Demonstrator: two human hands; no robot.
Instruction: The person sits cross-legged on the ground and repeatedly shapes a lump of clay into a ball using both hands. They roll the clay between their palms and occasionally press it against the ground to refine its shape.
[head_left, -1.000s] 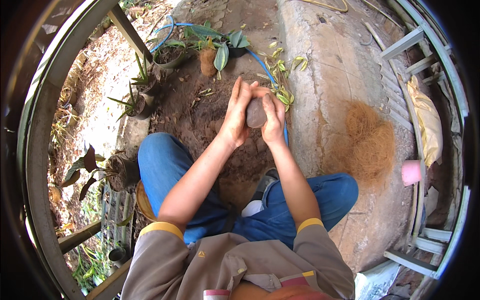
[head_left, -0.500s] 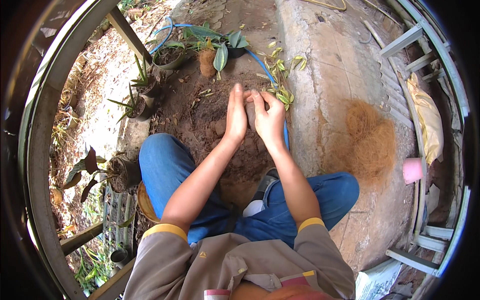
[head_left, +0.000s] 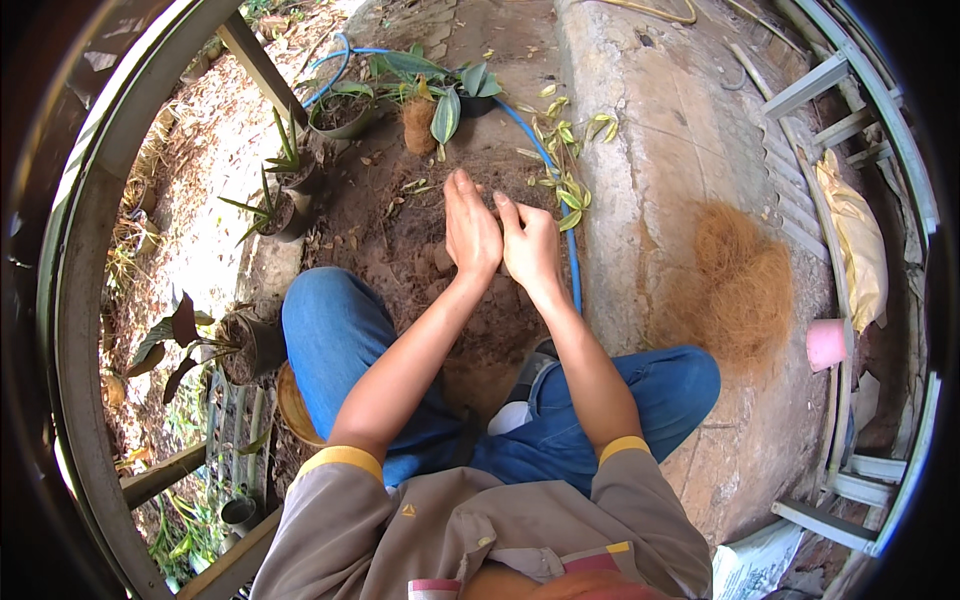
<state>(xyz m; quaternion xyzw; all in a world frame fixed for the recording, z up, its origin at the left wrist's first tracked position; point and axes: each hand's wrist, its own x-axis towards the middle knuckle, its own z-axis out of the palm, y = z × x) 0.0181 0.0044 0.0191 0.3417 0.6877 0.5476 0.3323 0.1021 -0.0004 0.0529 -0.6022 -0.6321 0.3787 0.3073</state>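
From where I stand, the person sits with both knees spread, in blue jeans (head_left: 335, 325), arms reaching forward over the soil (head_left: 412, 245). The left hand (head_left: 472, 232) and right hand (head_left: 532, 245) are together, cupped edge to edge, their heels meeting or nearly so. The left fingers are long and straight, tips toward 11 o'clock; the right ones curl over, thumb raised toward the left hand. What lies between the palms is hidden from me, so I cannot tell whether either is clamped on anything. The soil, loose and brown with a few clods, is directly beneath and around them.

Taking the hands as the middle of the dial, a fibre ball (head_left: 419, 127) sits at 11, with broad green leaves (head_left: 446, 117) just beside it. A round pot (head_left: 343, 118) stands at 10, and two spiky plants (head_left: 268, 210) in dark pots are near 9. A dark-leaved plant (head_left: 183, 325) is at 8. Pale leaves (head_left: 570, 192) lie at 2, next to the blue hose (head_left: 574, 265), which passes at 3. Past it, on the concrete (head_left: 640, 110), brown fibre (head_left: 742, 295) is heaped between 3 and 4, a pink pot (head_left: 826, 345) farther out near 4, and a tan sack (head_left: 852, 245) at 3.
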